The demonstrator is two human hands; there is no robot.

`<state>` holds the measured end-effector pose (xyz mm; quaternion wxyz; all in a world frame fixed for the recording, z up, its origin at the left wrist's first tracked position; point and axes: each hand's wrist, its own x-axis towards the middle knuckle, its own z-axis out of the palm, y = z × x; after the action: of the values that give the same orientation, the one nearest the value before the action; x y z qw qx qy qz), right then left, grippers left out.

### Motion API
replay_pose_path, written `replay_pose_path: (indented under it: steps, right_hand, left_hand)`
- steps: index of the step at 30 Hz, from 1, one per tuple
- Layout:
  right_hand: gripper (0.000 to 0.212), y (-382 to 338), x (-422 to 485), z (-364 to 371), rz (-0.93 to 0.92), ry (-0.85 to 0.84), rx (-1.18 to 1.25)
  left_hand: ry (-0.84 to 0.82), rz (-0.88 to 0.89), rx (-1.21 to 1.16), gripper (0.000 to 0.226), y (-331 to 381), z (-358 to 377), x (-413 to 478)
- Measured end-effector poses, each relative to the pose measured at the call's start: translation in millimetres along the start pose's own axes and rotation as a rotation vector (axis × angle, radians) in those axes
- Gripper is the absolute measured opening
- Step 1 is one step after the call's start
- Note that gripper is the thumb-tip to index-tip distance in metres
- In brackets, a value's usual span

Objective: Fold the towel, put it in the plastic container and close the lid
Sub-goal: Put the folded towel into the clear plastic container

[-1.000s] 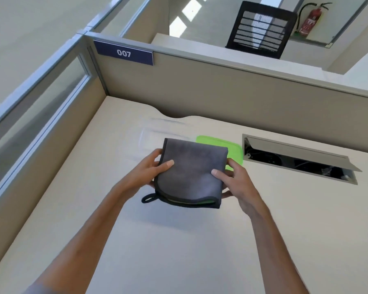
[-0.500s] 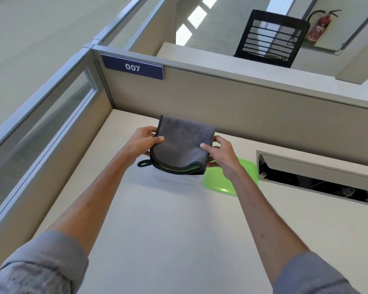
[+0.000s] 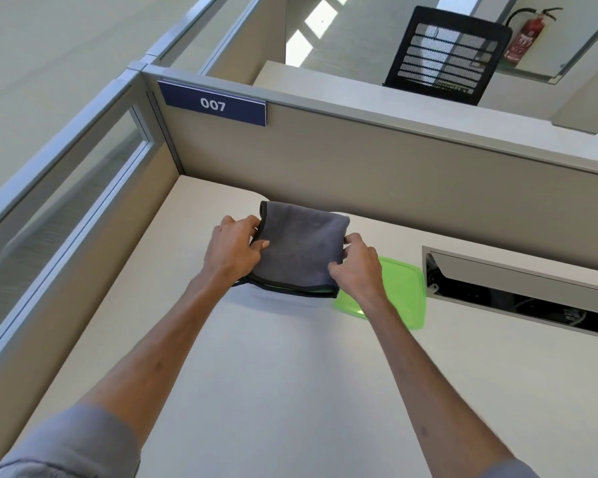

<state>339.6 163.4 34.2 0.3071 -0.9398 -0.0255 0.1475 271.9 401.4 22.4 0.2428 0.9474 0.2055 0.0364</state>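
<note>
From the head camera, a folded grey towel (image 3: 301, 250) with a dark bound edge is held over the far part of the desk (image 3: 290, 374), near the back partition (image 3: 394, 181). The left hand (image 3: 233, 250) pinches the towel's left edge, thumb on top and fingers curled under. The right hand (image 3: 356, 267) pinches the right edge the same way. A small loop of the towel hangs at its near left corner, below the left wrist.

Whether a clear container sits beneath the towel cannot be told; the towel and hands cover that spot. The green lid (image 3: 404, 291) lies flat on the desk just right of the towel, partly behind the right wrist. Farther right, toward the back edge, a cable hatch (image 3: 518, 288) stands open. A blue sign (image 3: 214, 104) reading 007 is fixed at the partition's left corner. Beyond the partition stand a black mesh chair back (image 3: 446, 56) and a red fire extinguisher (image 3: 527, 34).
</note>
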Motion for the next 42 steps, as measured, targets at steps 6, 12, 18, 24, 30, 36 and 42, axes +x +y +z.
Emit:
replay_pose_path:
  steps: [6,12,18,24,30,36,42]
  right_hand:
    - [0.072,11.7,-18.0,25.1,-0.196,0.165,-0.407]
    - [0.116,10.3,-20.0,32.6,-0.234,0.203,-0.499]
    - [0.134,7.3,-22.7,30.4,-0.146,0.252,-0.57]
    - [0.183,10.4,-16.7,25.2,-0.152,0.156,-0.604]
    - [0.19,-2.8,-8.8,15.3,-0.175,0.092,-0.681]
    - [0.112,-9.9,11.8,-11.1,-0.289,0.063,-0.393]
    - [0.025,-17.8,14.3,-9.6,-0.521,0.153,-0.505]
  left_hand:
    - [0.009,0.068,0.246,0.039,-7.7,12.7,-10.9]
    - [0.006,-0.002,0.199,0.045,-11.8,17.1,-20.2]
    - [0.032,-0.022,0.097,0.036,-6.3,15.7,-25.9]
    - [0.023,-0.021,0.068,0.04,-6.0,16.8,-24.1]
    - [0.061,-0.032,0.039,0.038,-5.1,17.8,-31.4]
    - [0.352,0.196,0.044,0.043,7.7,-4.7,-18.8]
    - [0.064,0.453,0.307,0.044,29.0,3.0,0.2]
